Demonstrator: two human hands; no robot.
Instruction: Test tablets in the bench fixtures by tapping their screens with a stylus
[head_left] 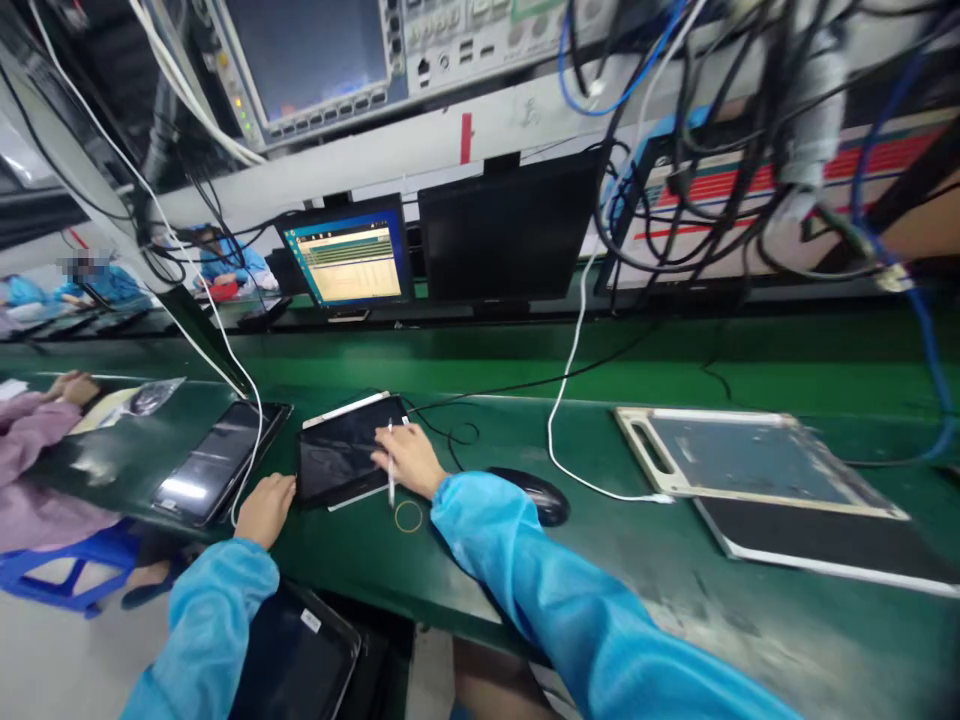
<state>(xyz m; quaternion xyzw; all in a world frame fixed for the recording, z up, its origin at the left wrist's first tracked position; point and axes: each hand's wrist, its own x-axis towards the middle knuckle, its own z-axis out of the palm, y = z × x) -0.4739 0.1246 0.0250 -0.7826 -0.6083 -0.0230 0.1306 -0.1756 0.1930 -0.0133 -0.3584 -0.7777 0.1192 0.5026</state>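
Nearest, below the left sleeve, a dark tablet on the lap [296,660] sits under the bench edge. Above it, the left hand [266,508] rests with its fingers curled loosely on the green bench [525,560], its fingertips touching the left edge of the tablet in hand [346,452]; it grips nothing that can be seen. The right hand [409,460] lies over that tablet's right edge, closed narrowly around a white stylus [390,470] whose tip points back toward the person. Just below this hand a thin ring [409,516] lies flat on the bench, and just to its right sits a black mouse [534,495]. Left of the left hand a second tablet [217,462] lies face up with a white cable [251,440] across it.

Judging by the pose, the step in hand is steadying the tablet while the pen is seated or worked at its edge; the next move calls for a fine, aligned touch from the right hand while the left holds the tablet from sliding.

Farther right lies a framed tray [750,465]. Beyond the hands stand a lit monitor [349,262] and a dark monitor [510,235]. Far left, another person's sleeve [30,430] rests on the bench
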